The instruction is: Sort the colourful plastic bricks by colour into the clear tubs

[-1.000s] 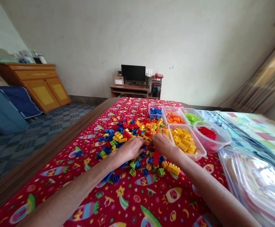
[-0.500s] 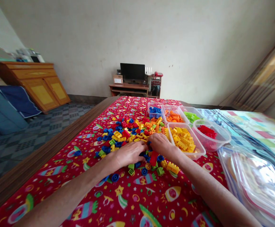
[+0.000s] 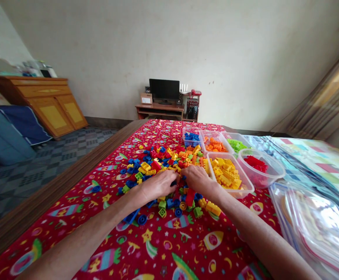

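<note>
A mixed heap of plastic building bricks [image 3: 146, 168] in blue, yellow, red, green and orange lies on the red patterned cloth [image 3: 157, 249]. My left hand [image 3: 161, 184] is at the near side of this heap, fingers curled inward, a dark blue patch showing by the fingertips. Close to its right, my right hand [image 3: 197, 177] reaches down into the bricks with bent fingers; its fingertips are mostly hidden. What either hand grips cannot be made out. A red brick [image 3: 190, 197] lies just below the right hand, near a yellow brick [image 3: 213, 208] and a green brick [image 3: 197, 212].
Right of the heap stand clear tubs: yellow bricks in one tub [image 3: 246, 191], red in a round tub [image 3: 277, 171], with blue, orange and green in others behind. Stacked clear lids [image 3: 318, 221] lie at the right. The wooden table edge [image 3: 70, 171] runs along the left.
My left hand has lifted slightly and drawn its fingers in, uncovering blue and green bricks below it. The right hand has shifted slightly left and stays in the heap.
</note>
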Motion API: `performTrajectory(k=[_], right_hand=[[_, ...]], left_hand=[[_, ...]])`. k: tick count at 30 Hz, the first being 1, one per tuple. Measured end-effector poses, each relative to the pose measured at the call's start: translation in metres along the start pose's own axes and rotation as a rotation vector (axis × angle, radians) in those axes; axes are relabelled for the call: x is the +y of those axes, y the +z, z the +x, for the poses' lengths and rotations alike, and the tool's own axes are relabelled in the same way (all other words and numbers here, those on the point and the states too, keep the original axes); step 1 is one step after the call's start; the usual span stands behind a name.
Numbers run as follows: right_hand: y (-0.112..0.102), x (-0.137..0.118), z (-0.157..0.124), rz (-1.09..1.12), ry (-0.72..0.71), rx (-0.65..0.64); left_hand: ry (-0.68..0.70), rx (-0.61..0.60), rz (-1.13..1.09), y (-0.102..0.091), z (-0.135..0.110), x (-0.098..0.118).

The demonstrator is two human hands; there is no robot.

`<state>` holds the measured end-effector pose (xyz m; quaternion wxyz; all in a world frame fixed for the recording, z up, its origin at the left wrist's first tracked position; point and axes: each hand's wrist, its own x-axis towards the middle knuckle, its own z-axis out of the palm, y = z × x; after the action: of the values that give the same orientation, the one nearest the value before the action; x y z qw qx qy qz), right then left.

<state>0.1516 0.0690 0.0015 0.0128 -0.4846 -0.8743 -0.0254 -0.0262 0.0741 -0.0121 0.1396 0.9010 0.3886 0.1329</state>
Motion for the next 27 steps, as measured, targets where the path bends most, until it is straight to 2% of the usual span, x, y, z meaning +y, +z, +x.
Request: performTrajectory(k=[11, 17, 19, 22, 27], right_hand=[[0.000, 0.001, -0.005, 0.065, 0.009, 0.044], [-0.003, 0.001, 0.000, 0.241, 0.006, 0.110], [-0.005, 0.001, 0.004, 0.335, 0.029, 0.136], [-0.009, -0.002, 0.009, 0.446, 0.081, 0.182], [-0.008, -0.008, 0.012, 0.432, 0.062, 0.260]], left_hand=[[-0.059, 0.038, -0.100, -0.007, 0.004, -0.018], [-0.122, 0.098, -0.248, -0.006, 0.007, -0.022], [-0.199, 0.088, -0.388, -0.005, 0.009, -0.021], [-0.298, 0.053, -0.724, -0.006, 0.010, -0.013], [-0.317, -0.007, -1.311, -0.008, 0.009, 0.003]])
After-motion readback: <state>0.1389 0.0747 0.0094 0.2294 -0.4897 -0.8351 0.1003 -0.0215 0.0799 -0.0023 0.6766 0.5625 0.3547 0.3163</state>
